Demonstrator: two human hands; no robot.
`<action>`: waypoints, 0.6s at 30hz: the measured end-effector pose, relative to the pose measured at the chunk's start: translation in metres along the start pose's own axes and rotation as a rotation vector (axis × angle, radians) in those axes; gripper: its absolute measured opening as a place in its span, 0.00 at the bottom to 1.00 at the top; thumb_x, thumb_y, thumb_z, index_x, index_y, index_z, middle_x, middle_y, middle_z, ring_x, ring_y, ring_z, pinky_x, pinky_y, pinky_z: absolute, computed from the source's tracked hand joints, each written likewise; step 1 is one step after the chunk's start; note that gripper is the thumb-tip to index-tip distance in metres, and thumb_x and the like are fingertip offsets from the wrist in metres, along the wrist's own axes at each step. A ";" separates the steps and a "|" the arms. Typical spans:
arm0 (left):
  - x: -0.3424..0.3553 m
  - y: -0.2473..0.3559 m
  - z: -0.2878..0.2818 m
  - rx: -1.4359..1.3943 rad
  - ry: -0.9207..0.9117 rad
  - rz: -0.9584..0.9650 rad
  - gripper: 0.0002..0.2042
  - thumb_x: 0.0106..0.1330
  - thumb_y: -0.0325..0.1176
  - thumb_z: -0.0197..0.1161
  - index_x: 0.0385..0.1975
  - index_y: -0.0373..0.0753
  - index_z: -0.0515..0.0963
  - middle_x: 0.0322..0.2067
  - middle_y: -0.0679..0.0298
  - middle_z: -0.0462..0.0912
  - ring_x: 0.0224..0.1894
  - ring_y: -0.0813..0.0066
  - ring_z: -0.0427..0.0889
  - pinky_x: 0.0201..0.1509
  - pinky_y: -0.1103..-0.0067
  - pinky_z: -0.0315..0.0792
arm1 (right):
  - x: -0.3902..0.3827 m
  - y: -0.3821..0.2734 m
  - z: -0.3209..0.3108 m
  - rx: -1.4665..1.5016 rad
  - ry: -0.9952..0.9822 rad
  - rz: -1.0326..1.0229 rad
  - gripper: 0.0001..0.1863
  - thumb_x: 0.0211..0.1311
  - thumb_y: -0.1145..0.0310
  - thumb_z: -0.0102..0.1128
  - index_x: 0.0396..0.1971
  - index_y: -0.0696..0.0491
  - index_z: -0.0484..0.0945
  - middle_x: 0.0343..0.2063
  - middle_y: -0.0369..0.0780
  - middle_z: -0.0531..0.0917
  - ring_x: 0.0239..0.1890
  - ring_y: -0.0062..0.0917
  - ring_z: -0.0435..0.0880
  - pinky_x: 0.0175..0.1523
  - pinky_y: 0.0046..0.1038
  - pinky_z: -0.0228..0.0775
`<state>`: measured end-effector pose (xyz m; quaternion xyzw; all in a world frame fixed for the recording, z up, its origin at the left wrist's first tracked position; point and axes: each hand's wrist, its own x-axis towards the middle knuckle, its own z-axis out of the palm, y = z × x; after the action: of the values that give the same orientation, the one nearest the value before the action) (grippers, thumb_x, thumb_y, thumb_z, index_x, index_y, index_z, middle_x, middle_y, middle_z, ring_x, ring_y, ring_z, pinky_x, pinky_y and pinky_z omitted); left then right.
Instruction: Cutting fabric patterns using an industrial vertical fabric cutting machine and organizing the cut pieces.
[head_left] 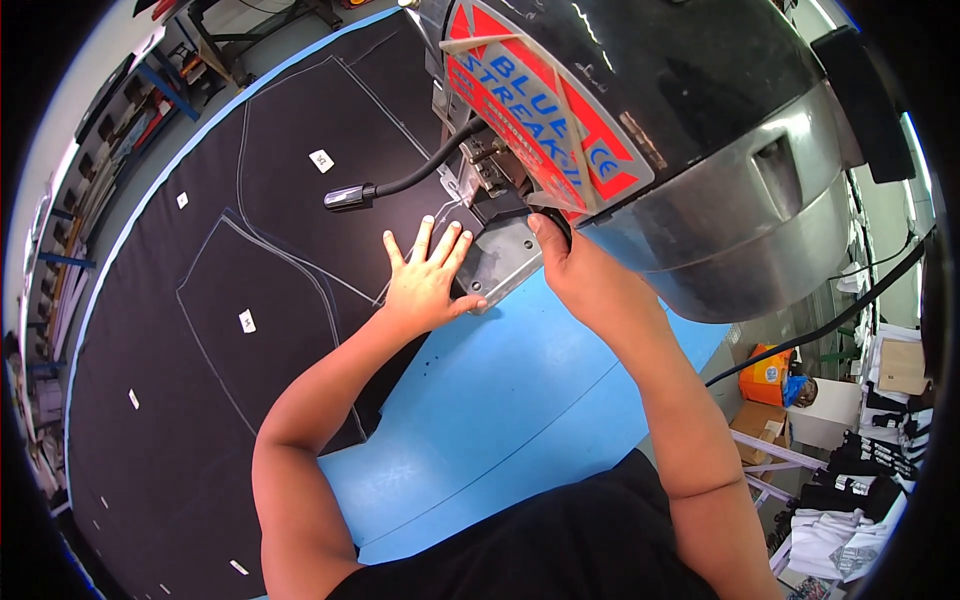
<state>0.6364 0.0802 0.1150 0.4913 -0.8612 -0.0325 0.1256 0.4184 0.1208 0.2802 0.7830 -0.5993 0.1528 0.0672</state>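
Observation:
Black fabric point(285, 130), marked with pale chalk outlines of garment pieces, lies over the table. My left hand point(425, 282) rests flat on it near its cut edge, fingers spread, thumb touching the metal base plate point(505, 262) of an electric cloth cutting machine point(700, 90). My right hand point(585, 275) is closed round the machine's dark handle, thumb on top; its other fingers are mostly hidden. The machine's black and silver motor housing looms at upper right. A lamp on a flexible black neck point(425, 165) reaches out over the fabric. The blade is hard to make out.
The blue tabletop point(480, 400) shows between my arms. Small white paper labels point(319, 161) dot the fabric. A black power cable point(830, 318) runs from the right. Beyond stand an orange box point(765, 377) and a rack with folded black and white garments point(850, 490).

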 end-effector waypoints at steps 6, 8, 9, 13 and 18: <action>0.005 0.000 -0.005 -0.011 0.004 0.020 0.52 0.55 0.72 0.64 0.75 0.42 0.61 0.75 0.59 0.61 0.80 0.51 0.50 0.69 0.27 0.35 | 0.007 0.002 0.009 -0.100 -0.028 -0.034 0.20 0.74 0.54 0.59 0.57 0.51 0.79 0.49 0.49 0.85 0.48 0.49 0.84 0.51 0.42 0.78; 0.010 -0.001 -0.010 0.001 -0.013 0.027 0.52 0.55 0.71 0.65 0.74 0.40 0.62 0.74 0.57 0.62 0.79 0.52 0.51 0.70 0.29 0.37 | 0.010 0.004 0.012 -0.220 0.020 -0.131 0.20 0.74 0.54 0.58 0.57 0.51 0.79 0.50 0.49 0.85 0.49 0.48 0.84 0.51 0.42 0.78; 0.015 -0.005 -0.011 0.001 0.029 0.131 0.51 0.55 0.69 0.66 0.73 0.37 0.63 0.73 0.56 0.63 0.79 0.54 0.53 0.72 0.33 0.40 | 0.012 0.001 0.009 -0.137 0.023 -0.112 0.21 0.74 0.53 0.58 0.58 0.51 0.78 0.50 0.49 0.84 0.49 0.48 0.84 0.51 0.42 0.78; 0.039 -0.011 -0.010 -0.004 0.071 0.387 0.48 0.59 0.65 0.66 0.71 0.32 0.64 0.72 0.53 0.65 0.77 0.56 0.57 0.77 0.49 0.50 | 0.012 0.007 0.019 -0.229 0.106 -0.164 0.22 0.75 0.53 0.56 0.61 0.50 0.76 0.53 0.49 0.83 0.52 0.47 0.83 0.53 0.41 0.77; 0.045 -0.012 -0.001 -0.016 -0.020 0.423 0.49 0.62 0.67 0.61 0.72 0.32 0.62 0.72 0.50 0.64 0.77 0.55 0.57 0.78 0.51 0.50 | 0.025 -0.004 0.014 -0.042 -0.127 0.057 0.23 0.76 0.52 0.54 0.63 0.47 0.74 0.55 0.47 0.82 0.55 0.47 0.82 0.54 0.40 0.77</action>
<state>0.6246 0.0356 0.1220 0.2980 -0.9462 -0.0173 0.1250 0.4306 0.0950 0.2756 0.7722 -0.6273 0.0922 0.0413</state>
